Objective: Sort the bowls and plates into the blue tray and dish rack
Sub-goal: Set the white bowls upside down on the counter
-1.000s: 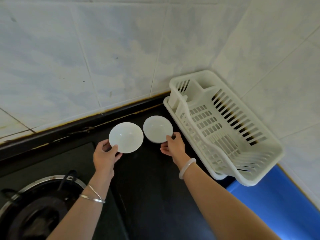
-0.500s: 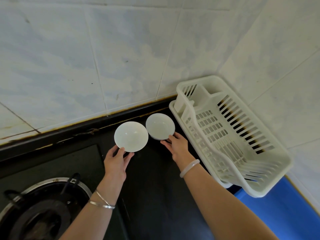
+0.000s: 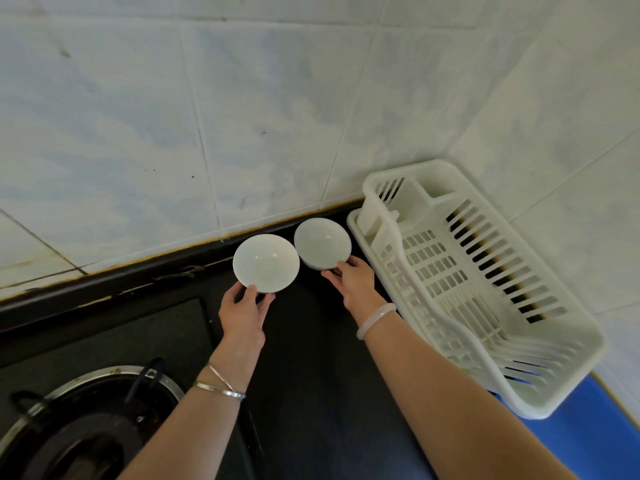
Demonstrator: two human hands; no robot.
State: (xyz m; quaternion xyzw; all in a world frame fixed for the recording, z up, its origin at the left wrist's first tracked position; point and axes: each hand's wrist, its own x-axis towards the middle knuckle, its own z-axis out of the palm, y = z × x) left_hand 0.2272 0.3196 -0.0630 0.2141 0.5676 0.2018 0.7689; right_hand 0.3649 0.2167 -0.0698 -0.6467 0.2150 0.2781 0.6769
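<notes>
Two small white bowls sit side by side near the back of the black counter. My left hand [image 3: 244,308] grips the near rim of the left bowl [image 3: 266,262], thumb on top. My right hand [image 3: 355,280] holds the near rim of the right bowl [image 3: 322,242], which is next to the white plastic dish rack [image 3: 485,296]. The rack has nothing in it. A corner of the blue tray [image 3: 585,441] shows under the rack's near end at the lower right.
A gas burner [image 3: 79,424] with a metal ring and black pan supports occupies the lower left. White tiled walls [image 3: 242,116] meet in a corner behind the rack. The black counter [image 3: 318,375] runs between my forearms.
Both hands have reached farther toward the wall with the bowls. My left hand's grip has shifted from the bowl's side to its near rim. The view has swung left.
</notes>
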